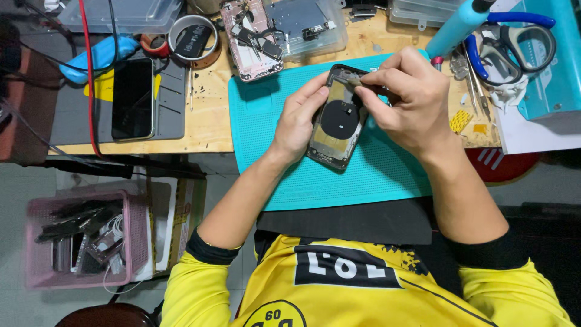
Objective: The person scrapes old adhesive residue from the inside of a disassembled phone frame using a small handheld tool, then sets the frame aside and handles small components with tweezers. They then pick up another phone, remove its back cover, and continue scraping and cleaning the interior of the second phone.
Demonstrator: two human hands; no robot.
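I see my left hand (pixel 298 118) clamped on the open phone housing (pixel 339 116) tilted over the teal mat (pixel 266 157); my right hand (pixel 407 97) pinches a small part at its top edge

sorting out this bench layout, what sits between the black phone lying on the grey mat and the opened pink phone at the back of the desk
In the head view, a roll of tape lies between the black phone and the opened pink phone, on the grey mat's far edge.

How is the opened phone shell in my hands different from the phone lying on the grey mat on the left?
The phone shell is open, showing a dark round coil inside; the phone on the grey mat is closed, its dark screen facing up. The shell is held tilted over the teal mat by the left hand and right hand; the other lies flat, untouched. Both are slim rectangles.
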